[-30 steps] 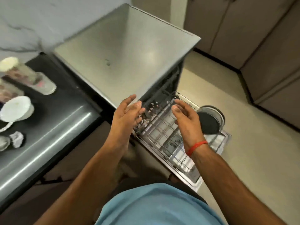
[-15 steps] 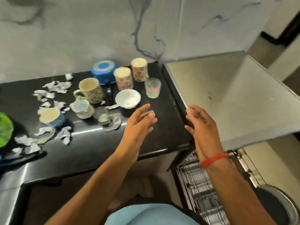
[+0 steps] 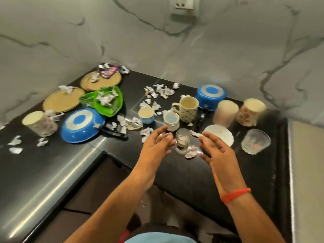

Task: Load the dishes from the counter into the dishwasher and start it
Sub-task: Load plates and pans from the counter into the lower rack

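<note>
Both hands reach out over the black stone counter (image 3: 175,174), the left hand (image 3: 155,146) and the right hand (image 3: 216,151) facing each other with fingers loosely spread and holding nothing. Between them, near the counter's front edge, stands a small clear drinking glass (image 3: 182,142) with a crumpled scrap of white paper (image 3: 191,151) just beside its base. The hands look set to close on this glass, though the frame is blurred and I cannot tell whether either fingertip touches it yet. To do this well, one hand should wrap the glass low on its wall and lift it straight up, leaving the paper behind rather than carrying it to the rack. The other hand is free for a second piece: the white scalloped plate (image 3: 219,135) lies just right of the glass, and a wider clear tumbler (image 3: 256,141) sits further right. Farther back stand a cream patterned mug (image 3: 188,108), a small pale cup (image 3: 171,121), a blue-sided cup (image 3: 146,115) and two floral tumblers (image 3: 250,112). On the left lie a blue upturned pan (image 3: 82,126), a green plastic bowl (image 3: 108,100) and two tan round plates (image 3: 63,100). Most of the loading seems still ahead; the dishwasher is out of view.
</note>
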{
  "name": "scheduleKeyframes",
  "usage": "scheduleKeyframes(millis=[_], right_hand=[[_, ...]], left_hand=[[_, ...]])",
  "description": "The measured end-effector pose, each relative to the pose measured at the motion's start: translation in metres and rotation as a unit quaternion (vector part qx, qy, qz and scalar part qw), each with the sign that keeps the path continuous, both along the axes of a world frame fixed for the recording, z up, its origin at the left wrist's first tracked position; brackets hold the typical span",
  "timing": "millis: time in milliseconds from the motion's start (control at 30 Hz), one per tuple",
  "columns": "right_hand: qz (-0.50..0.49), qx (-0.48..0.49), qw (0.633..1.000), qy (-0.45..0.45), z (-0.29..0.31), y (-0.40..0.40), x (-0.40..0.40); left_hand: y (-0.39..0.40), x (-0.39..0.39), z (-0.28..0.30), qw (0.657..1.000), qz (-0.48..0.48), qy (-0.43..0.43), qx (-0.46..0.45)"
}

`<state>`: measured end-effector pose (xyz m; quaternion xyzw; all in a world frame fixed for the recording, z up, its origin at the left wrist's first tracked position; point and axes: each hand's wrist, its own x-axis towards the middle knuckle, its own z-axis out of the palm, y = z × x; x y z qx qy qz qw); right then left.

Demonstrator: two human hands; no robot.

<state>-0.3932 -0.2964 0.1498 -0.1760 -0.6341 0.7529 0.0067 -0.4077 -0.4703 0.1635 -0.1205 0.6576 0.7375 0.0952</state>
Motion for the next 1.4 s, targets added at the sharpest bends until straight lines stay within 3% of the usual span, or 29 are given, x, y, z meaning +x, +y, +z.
scheduleKeyframes(millis=[300, 533, 1067, 1233, 1400], right_hand=[[0.170, -0.022, 0.985, 0.010, 0.016, -0.045, -0.052], [0.237, -0.024, 0.971, 0.029, 0.024, -0.095, -0.099], [0.339, 0.070, 0.938, 0.005, 0.020, -0.264, -0.307], [0.364, 0.110, 0.924, -0.034, 0.022, -0.311, -0.377], [0.381, 0.164, 0.908, -0.056, 0.012, -0.354, -0.438]], left_hand=[[-0.053, 0.003, 0.018, 0.986, 0.162, 0.018, -0.019], [-0.110, -0.029, 0.020, 0.970, 0.242, 0.021, -0.001], [-0.307, -0.253, -0.016, 0.958, 0.286, -0.017, 0.027], [-0.354, -0.330, -0.041, 0.959, 0.280, -0.039, -0.031], [-0.387, -0.393, -0.065, 0.947, 0.252, -0.044, -0.195]])
